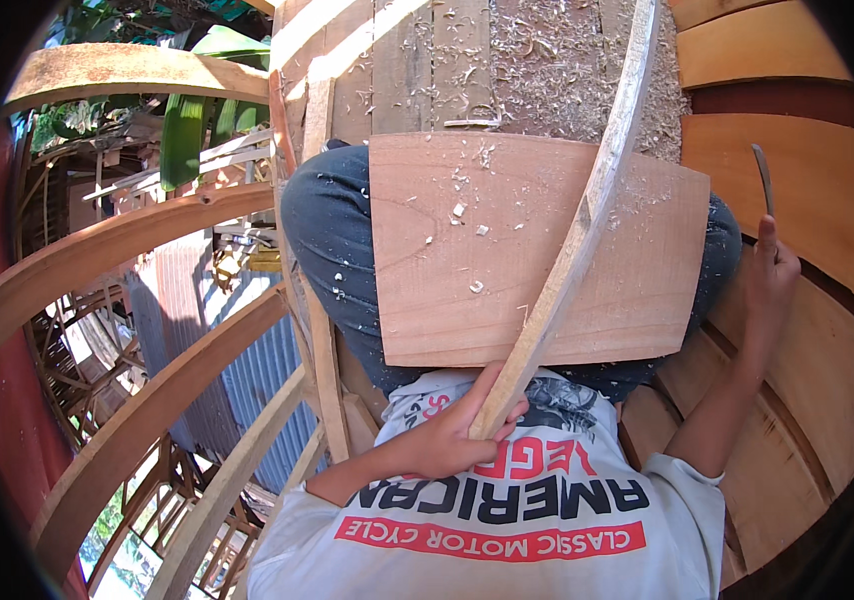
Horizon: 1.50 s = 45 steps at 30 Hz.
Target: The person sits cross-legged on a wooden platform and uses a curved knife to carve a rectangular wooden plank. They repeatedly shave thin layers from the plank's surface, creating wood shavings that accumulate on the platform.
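Left hand [452, 435] clenched round lower end of curved wooden strip [577, 230]; strip lies across flat board [537, 250] on lap, long axis running 7 to 1 o'clock, upper end pointing 1 o'clock. Right hand [769, 275] at 3 o'clock grips curved blade [763, 180]. Judgement: keep strip pinned firm against board, cut away from holding hand. Shavings [467, 200] scattered on board.

One view only, from a fisheye camera on the person's head, looking steeply down over the chest and lap. It sits close above the hands: the left hand [447, 440] low at centre, the right hand [769, 275] toward the right rim. Straight timbers bend near the dark circular border.
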{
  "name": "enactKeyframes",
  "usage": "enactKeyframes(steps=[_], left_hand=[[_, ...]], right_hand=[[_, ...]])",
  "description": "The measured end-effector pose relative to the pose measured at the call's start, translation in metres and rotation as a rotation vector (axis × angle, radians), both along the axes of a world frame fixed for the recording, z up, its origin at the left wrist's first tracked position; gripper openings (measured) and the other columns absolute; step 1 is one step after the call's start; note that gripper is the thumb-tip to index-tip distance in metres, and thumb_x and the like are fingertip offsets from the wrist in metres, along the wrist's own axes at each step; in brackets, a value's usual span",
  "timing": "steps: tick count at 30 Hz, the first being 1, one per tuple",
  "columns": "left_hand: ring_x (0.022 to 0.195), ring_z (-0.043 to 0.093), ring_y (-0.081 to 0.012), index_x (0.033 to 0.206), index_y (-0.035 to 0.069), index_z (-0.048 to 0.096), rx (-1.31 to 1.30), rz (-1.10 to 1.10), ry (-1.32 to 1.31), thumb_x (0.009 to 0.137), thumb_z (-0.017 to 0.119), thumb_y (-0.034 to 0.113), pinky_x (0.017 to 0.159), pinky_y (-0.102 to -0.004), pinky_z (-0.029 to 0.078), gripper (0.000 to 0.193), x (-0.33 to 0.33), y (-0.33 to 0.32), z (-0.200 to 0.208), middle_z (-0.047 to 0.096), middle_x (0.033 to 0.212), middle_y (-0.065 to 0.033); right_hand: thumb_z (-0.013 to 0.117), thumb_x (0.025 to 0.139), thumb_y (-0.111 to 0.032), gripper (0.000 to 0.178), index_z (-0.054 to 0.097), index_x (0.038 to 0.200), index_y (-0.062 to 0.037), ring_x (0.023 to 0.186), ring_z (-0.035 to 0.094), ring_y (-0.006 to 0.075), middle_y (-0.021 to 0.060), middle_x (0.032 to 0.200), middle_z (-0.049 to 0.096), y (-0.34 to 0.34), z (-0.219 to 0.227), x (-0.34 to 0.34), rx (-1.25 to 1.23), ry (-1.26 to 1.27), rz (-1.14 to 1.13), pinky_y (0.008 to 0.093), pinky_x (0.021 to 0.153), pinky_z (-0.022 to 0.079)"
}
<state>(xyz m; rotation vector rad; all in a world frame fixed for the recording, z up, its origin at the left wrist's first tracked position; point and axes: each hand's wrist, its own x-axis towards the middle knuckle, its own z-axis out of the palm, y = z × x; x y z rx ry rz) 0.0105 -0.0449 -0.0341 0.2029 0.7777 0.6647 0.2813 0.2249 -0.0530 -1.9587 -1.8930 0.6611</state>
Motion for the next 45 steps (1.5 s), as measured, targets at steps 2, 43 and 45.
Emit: enactKeyframes(steps=[2, 43, 45], left_hand=[[0.085, 0.043, -0.0116, 0.147, 0.013, 0.006, 0.004, 0.002, -0.030, 0.070, 0.048, -0.010, 0.079, -0.0250, 0.041, 0.090, -0.002, 0.002, -0.001, 0.038, 0.101, -0.0050], [0.081, 0.049, -0.0128, 0.145, 0.005, 0.017, -0.067, 0.150, -0.297, 0.065, 0.054, -0.003, 0.068, -0.0233, 0.043, 0.089, 0.000, 0.015, -0.014, 0.044, 0.098, -0.0058], [0.089, 0.056, -0.0173, 0.144, 0.000, 0.023, -0.100, 0.215, -0.370, 0.066, 0.059, -0.003, 0.075, -0.0273, 0.047, 0.086, 0.000, 0.018, -0.015, 0.052, 0.103, -0.0104]], right_hand=[[0.059, 0.087, -0.056, 0.067, 0.039, 0.061, 0.0023, 0.054, 0.029, 0.0097, 0.0102, 0.053, 0.027, -0.026, 0.010, -0.004, -0.044, 0.037, 0.062, 0.0325, 0.046, 0.026], [0.060, 0.084, -0.059, 0.068, 0.047, 0.062, 0.0041, 0.048, 0.031, 0.0200, 0.0134, 0.050, 0.033, -0.036, 0.002, -0.035, -0.061, 0.047, 0.164, 0.0378, 0.046, 0.030], [0.062, 0.084, -0.057, 0.066, 0.049, 0.062, 0.0039, 0.048, 0.030, 0.0214, 0.0143, 0.050, 0.034, -0.048, 0.002, -0.034, -0.088, 0.132, 0.162, 0.0367, 0.046, 0.031]])
